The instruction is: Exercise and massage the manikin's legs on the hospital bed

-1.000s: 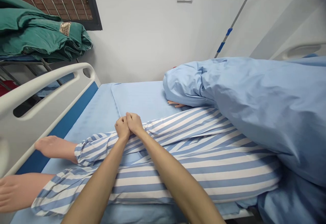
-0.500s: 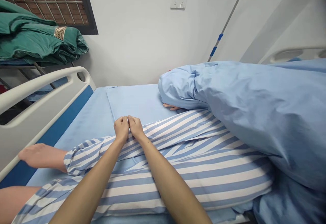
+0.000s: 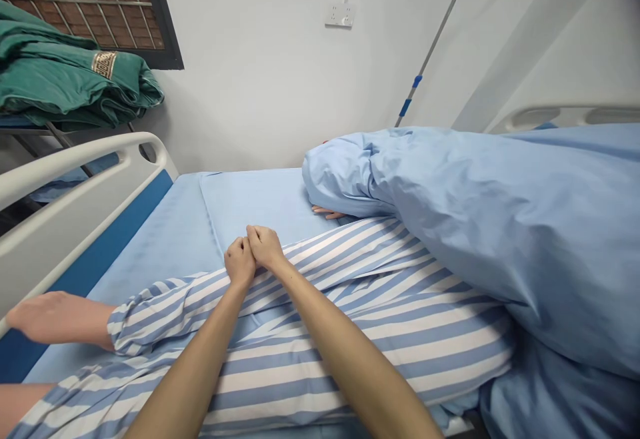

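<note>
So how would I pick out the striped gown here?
Start at the bed's white side rail. Beside it, on the blue sheet, lies a figure in the gown, half under a pale blue blanket. It alone is striped, blue and white, with the left hand and right hand closed on it.

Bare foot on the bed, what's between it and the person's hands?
In the head view, the striped trouser leg lies between the bare foot and the left hand; the right hand sits just beyond.
</note>
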